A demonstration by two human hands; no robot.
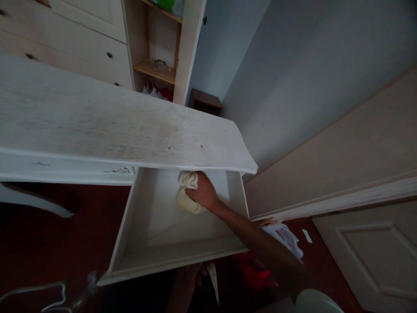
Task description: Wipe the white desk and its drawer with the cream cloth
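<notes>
My right hand (205, 191) reaches into a pulled-out white drawer (166, 261) and grips a crumpled cream cloth (190, 202). The cloth is bunched under my fingers and lies against the drawer's bottom, near the back. Below the drawer's front edge, my left hand (195, 276) is partly hidden in shadow, its fingers curled. A pale, pointed strip (213, 280) hangs right beside those fingers; whether they hold it is unclear.
The drawer belongs to a white table (208, 130) with dark smudges on its top. Behind stand a drawer cabinet (81, 48) and open shelves (156, 71). A white plastic bag (283, 239) and a red item (254, 274) lie on the floor, near a panelled door (374, 252).
</notes>
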